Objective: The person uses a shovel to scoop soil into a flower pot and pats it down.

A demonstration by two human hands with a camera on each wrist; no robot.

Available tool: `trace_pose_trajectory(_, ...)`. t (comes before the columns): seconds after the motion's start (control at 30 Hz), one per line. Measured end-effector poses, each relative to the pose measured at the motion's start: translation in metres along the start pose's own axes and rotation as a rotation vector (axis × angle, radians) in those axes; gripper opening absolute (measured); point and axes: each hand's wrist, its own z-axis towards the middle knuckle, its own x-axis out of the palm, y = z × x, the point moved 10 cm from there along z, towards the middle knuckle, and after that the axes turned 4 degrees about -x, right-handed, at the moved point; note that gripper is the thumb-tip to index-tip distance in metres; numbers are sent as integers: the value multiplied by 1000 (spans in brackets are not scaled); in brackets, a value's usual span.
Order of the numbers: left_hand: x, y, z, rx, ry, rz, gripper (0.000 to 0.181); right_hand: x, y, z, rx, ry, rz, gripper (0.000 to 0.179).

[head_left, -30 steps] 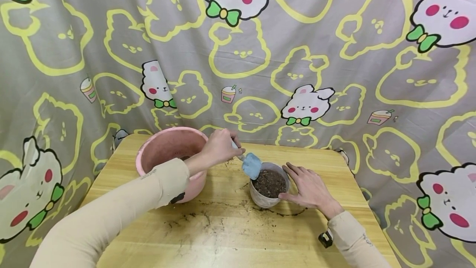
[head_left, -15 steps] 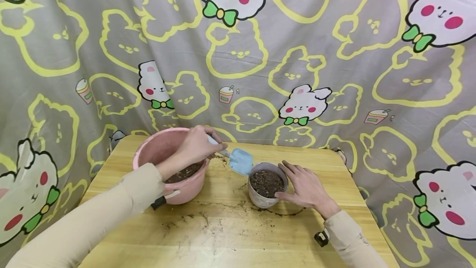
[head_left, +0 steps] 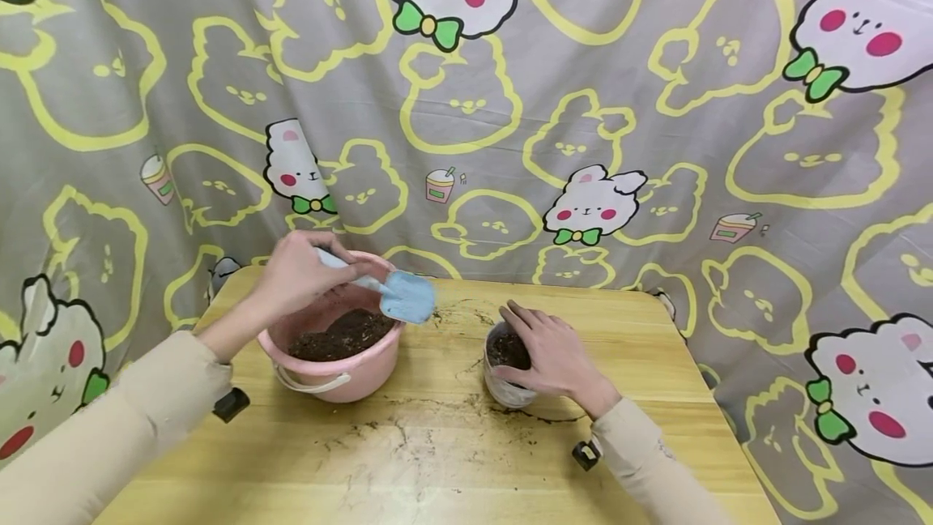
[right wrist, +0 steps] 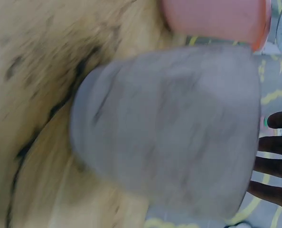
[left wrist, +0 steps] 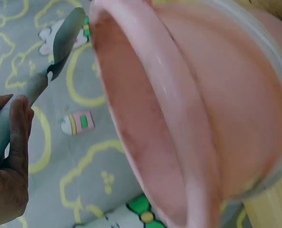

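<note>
My left hand [head_left: 300, 270] grips the handle of a light blue trowel [head_left: 408, 296] above the pink bucket [head_left: 368, 375]. The trowel's blade points right, over the bucket's far right rim, and carries no visible heap. Dark soil [head_left: 342, 336] lies inside the bucket. My right hand [head_left: 552, 352] reaches over the grey pot [head_left: 504, 391], fingers extended across its top; soil shows in the pot beside them. In the right wrist view the pot [right wrist: 169, 128] stands large and blurred, with dark fingers [right wrist: 276, 145] by its rim. The left wrist view has the trowel [left wrist: 67, 40] beside the bucket's rim.
Everything stands on a wooden table [head_left: 437, 476], with loose soil crumbs [head_left: 408, 432] scattered between bucket and pot. A white bucket handle [head_left: 313, 386] hangs at the front. Behind the table hangs a patterned grey curtain [head_left: 481, 144].
My left hand has carried the trowel leftward from the pot's rim to above the bucket. My right hand has moved from the pot's right side to over its top.
</note>
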Motion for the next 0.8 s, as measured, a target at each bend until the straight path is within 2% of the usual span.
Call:
trace_pose_trajectory(0.1,-13,10,-3,-17,4,-19,28,-2,15,15,-27,3,13,106)
trace_pose_trajectory(0.3,-29,32,-9,-75,48,-69,35,-5,43,43,-74,-4,13,115)
trace_pose_trajectory(0.53,-47,48,-13,-87,30,-33,42,-7,76,72,-136,-22,-2,103)
trace_pose_trajectory(0.67,-47,58,-9,-96,56,5,39,-4,89,89,-147,-11,-7,101)
trace_pose_trajectory(0.8,-38,70,-3,-98,109,63,28,-1,99,103,-155,0,-12,100)
